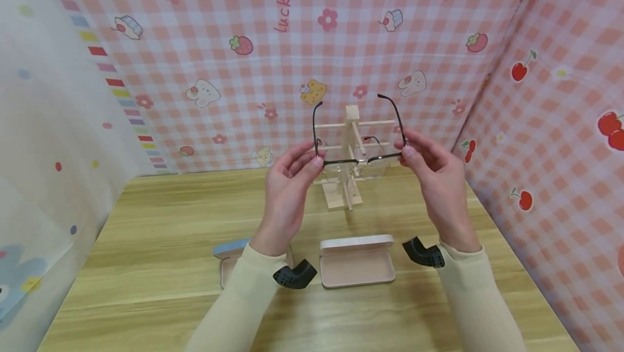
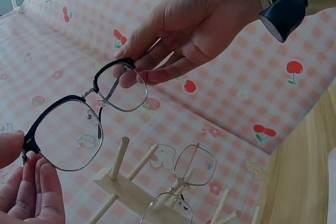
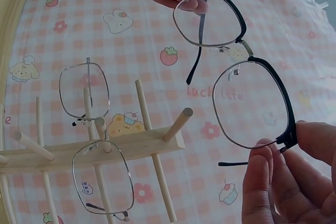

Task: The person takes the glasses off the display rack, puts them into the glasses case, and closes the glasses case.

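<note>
A pair of eyeglasses [image 1: 341, 162] with black brow bars and thin metal lower rims is held up by both hands, its temples unfolded and pointing away. My left hand [image 1: 291, 192] pinches the left hinge corner between thumb and fingers. At the opposite corner, my right hand [image 1: 441, 187] grips the frame the same way. Behind the glasses stands a wooden display rack [image 1: 352, 115] with several pegs. On it sits a second pair of thin metal-rimmed glasses [image 3: 74, 182], plain in both wrist views.
An open eyeglass case [image 1: 357, 271] with a white lid and pinkish lining lies on the wooden table [image 1: 161, 238]. Left of it is another open case [image 1: 231, 247] with a blue lid, partly hidden by the left forearm. Checked cloth walls [image 1: 273, 70] enclose the back and right.
</note>
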The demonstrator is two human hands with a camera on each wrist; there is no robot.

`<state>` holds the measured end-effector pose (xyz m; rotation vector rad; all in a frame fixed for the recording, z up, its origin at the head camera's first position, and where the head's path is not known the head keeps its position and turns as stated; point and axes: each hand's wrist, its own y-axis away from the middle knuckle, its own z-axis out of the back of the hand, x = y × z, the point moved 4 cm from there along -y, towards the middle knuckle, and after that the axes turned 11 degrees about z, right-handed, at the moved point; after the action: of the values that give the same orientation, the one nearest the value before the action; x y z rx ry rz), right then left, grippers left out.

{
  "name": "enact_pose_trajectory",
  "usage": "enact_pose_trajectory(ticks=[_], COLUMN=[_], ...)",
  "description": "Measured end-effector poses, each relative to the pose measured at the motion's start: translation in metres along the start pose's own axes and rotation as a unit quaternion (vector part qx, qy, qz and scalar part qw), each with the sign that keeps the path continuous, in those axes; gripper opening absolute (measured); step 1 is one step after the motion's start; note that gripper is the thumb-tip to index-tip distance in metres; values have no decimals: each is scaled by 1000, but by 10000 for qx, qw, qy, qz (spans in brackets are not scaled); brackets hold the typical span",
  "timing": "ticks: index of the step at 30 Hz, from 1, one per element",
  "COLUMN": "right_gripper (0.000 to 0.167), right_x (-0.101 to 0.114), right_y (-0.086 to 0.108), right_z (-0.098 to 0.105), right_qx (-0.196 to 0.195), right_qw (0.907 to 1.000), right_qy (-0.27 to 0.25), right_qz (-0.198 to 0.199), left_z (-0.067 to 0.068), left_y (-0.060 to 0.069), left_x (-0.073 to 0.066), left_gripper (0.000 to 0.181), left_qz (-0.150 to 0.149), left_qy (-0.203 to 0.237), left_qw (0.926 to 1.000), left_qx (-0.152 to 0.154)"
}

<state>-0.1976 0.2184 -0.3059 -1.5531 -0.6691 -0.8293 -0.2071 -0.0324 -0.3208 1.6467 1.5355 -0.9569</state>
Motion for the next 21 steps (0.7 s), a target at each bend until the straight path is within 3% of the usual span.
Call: enact_pose_trajectory(ticks=[10, 21], right_gripper=[34, 37], right_x=[3, 0], right_y=[12, 27], right_z=[-6, -9], right_qx=[25, 189], right_qw=[9998, 9997], right_qy=[-156, -63], right_qz=[82, 104], left_z=[8, 19], left_y=[14, 27], left_x=[-1, 2], left_gripper=[38, 37], left_qz=[-187, -364], left_qy=[-266, -652], left_qw=[9993, 9971], left_qx=[-186, -133])
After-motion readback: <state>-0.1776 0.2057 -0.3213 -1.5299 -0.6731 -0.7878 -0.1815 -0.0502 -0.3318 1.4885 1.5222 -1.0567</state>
